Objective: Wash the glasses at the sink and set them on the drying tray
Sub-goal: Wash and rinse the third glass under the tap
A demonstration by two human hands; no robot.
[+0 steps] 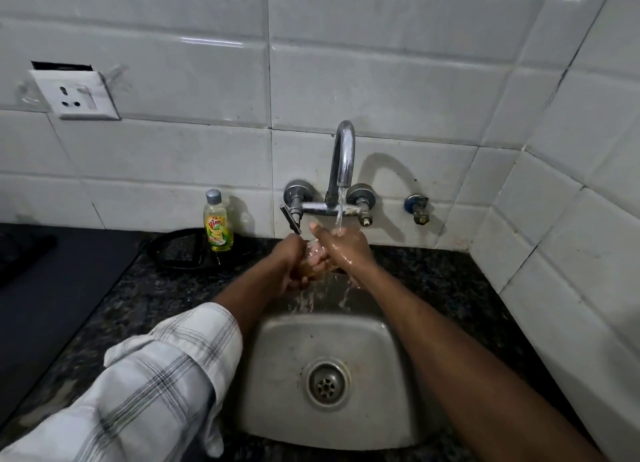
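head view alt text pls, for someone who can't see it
The left hand and right hand are pressed together under water running from a chrome tap over a steel sink. A bottle of dish soap stands on the dark counter to the left.

I'm looking at a home kitchen: steel sink (332,368), wall tap (341,170), white tiles (381,87), dish-soap bottle (217,222), dark stone counter (433,274)

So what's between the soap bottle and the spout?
The left valve with its lever, mounted on the wall between the bottle and the spout; the head view shows it.
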